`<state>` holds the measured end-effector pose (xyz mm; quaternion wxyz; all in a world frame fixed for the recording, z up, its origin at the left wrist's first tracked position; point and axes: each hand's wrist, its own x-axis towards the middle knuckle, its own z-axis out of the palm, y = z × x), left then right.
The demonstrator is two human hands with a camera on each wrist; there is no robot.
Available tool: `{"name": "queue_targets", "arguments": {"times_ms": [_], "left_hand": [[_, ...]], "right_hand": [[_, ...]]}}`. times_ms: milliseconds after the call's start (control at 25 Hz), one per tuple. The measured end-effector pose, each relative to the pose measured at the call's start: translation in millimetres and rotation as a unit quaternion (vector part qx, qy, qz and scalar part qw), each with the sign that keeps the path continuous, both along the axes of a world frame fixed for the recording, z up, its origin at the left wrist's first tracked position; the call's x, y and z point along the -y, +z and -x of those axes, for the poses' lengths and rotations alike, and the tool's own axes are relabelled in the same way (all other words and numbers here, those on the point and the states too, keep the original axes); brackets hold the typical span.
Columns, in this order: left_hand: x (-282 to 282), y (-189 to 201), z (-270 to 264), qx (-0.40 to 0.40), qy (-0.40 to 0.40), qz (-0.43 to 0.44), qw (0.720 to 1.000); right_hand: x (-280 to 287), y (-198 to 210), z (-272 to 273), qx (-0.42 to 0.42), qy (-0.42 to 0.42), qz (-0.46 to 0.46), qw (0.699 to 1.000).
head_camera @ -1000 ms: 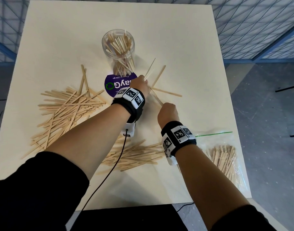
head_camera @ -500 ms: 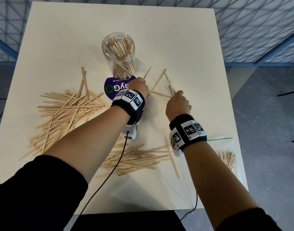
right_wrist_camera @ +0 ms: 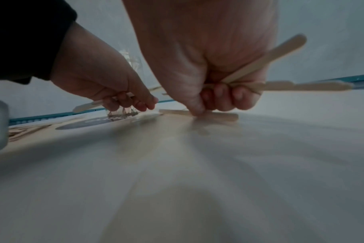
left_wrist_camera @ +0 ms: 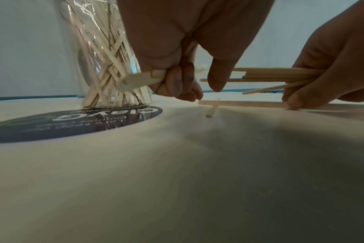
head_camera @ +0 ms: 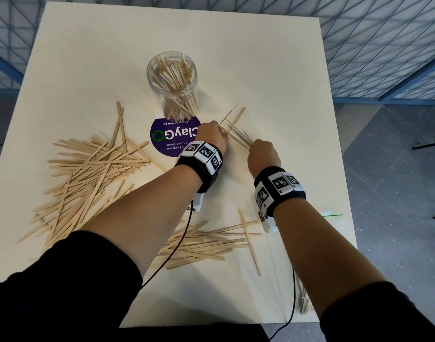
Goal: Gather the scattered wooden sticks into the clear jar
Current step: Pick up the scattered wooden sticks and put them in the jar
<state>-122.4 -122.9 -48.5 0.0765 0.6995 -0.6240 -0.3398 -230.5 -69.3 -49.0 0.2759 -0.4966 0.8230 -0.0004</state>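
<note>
The left hand is curled tight around a few wooden sticks. One flat stick end pokes out of its fist toward the clear jar. The right hand is curled too, and it holds a small bunch of sticks that fan out past its fingers. Its thumb presses down on one more stick that lies flat on the white table.

Both hands sit close together in the middle of the head picture, just right of the round purple sticker. The jar stands upright above the sticker, in the upper middle of the picture, and it already has many sticks inside.

A big messy pile of sticks lies at the left. A smaller pile lies low in the middle, under the arms. A clear bag peeks out at the right edge of the table.

Half a second ago the right hand was a bit higher and farther right, out among the loose sticks. Now it has slid in closer to the left hand, and the sticks between them are bunched up.
</note>
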Motion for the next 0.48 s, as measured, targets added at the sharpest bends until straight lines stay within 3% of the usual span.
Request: {"name": "queue_targets", "arguments": {"times_ms": [200, 360, 480], "left_hand": [[0.7, 3.5, 6.1, 0.041, -0.046, -0.02, 0.998], [-5.0, 10.7, 13.6, 0.097, -0.099, -0.014, 0.99], [-12.1, 9.9, 12.2, 0.125, -0.116, -0.022, 0.985]], "right_hand": [[-10.1, -1.7, 10.5, -0.018, -0.058, 0.0, 0.998], [-20.7, 5.4, 9.8, 0.066, -0.123, 0.022, 0.99], [-29.6, 10.7, 6.6, 0.102, -0.12, 0.021, 0.987]]}}
